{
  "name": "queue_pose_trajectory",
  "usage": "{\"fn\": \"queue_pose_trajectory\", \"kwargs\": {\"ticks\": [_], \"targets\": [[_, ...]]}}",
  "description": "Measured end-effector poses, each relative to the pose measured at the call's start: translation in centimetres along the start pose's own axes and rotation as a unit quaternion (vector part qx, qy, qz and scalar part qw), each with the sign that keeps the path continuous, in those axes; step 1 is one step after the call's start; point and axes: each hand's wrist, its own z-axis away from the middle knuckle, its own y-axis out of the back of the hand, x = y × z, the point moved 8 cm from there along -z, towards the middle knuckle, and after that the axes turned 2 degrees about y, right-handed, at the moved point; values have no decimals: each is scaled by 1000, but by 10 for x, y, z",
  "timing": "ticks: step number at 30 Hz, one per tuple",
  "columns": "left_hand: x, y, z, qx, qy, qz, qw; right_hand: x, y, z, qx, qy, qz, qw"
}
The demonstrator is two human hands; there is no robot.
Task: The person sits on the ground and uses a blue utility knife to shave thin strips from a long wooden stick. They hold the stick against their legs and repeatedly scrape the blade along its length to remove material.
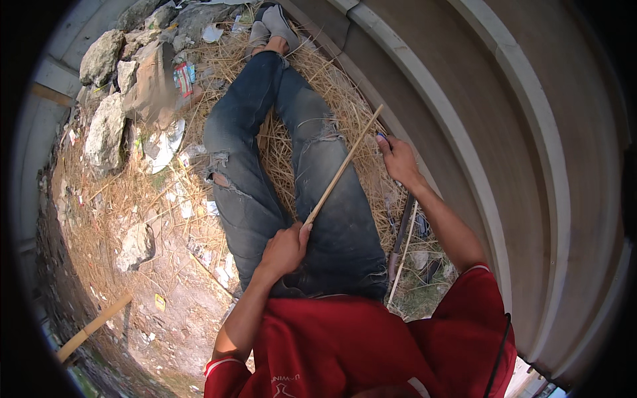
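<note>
My left hand (285, 249) rests over my lap, closed around the lower end of a thin bamboo stick (344, 164). The stick slants up and away to the right across my jeans-clad right thigh (332, 199). My right hand (401, 163) is closed, to the right of the stick and apart from it. A small blue bit (381, 136) shows by its thumb; the rest of what it grips is hidden in the fist. Beside my right thigh lies a long dark tool (400, 233) with a brownish end, its kind unclear, along with a thin pale strip (402, 257).
Straw-like shavings (279, 156) cover the ground between and around my legs. Large rocks (105, 132) and litter lie at the left. A corrugated wall (478, 132) rises close on the right. Another bamboo piece (96, 326) juts in at the lower left.
</note>
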Motion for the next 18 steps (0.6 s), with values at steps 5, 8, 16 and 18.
{"fn": "queue_pose_trajectory", "kwargs": {"ticks": [5,8,16,18], "targets": [[3,-2,-9,-4,12,-52,999,-70,-45,69,-138,107,5,985],[8,-5,-7,14,8,-98,995,-85,-47,73,-153,140,41,977],[11,-3,2,42,-8,-147,988,1,3,-35,-61,-33,38,997],[13,-3,4,41,-11,-146,988,13,12,-47,-56,-72,32,995]]}}
